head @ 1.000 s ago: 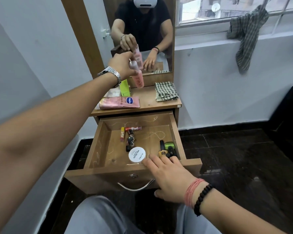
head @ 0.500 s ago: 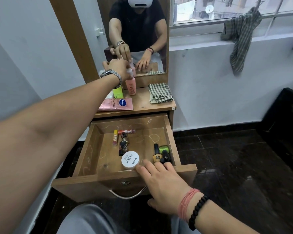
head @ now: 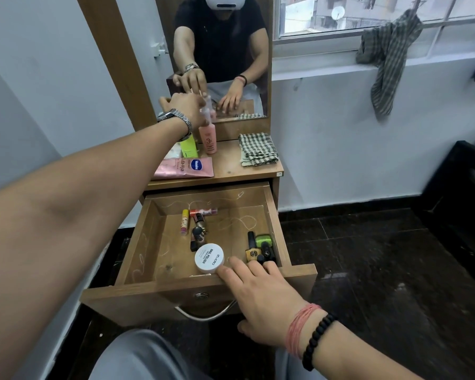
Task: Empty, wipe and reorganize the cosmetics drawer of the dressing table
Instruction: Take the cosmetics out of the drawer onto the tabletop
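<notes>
At the bench top: left hand [head: 188,109] held the neck of a pink pump bottle [head: 208,135], fingers curled round it; bottle upright, base on or just above the bench [head: 247,174], cannot tell which.
Risk 1: bottle tall and narrow, gripped high; let go off-square and it likely tips onto the pink Vaseline tube [head: 185,168] or green box [head: 189,148] just beside the fingers.
Risk 2: head turned to the bench while right hand works low; a blind nudge could knock the nail polish bottles [head: 258,249] over.
Right hand [head: 261,294]: draped over the drawer front, fingers straight and spread, holding nothing.
Remover tub [head: 209,257]: white, round; index fingertip touched its near side.
Nail polish bottles: just ahead of the outer fingers, right corner.
Lip balms, lipsticks [head: 196,223]: further back, well beyond the fingers.
Drawer [head: 159,290]: open, not yet emptied.
Checked cloth [head: 258,149]: folded on the bench, right of the left-hand fingers, apart.
</notes>
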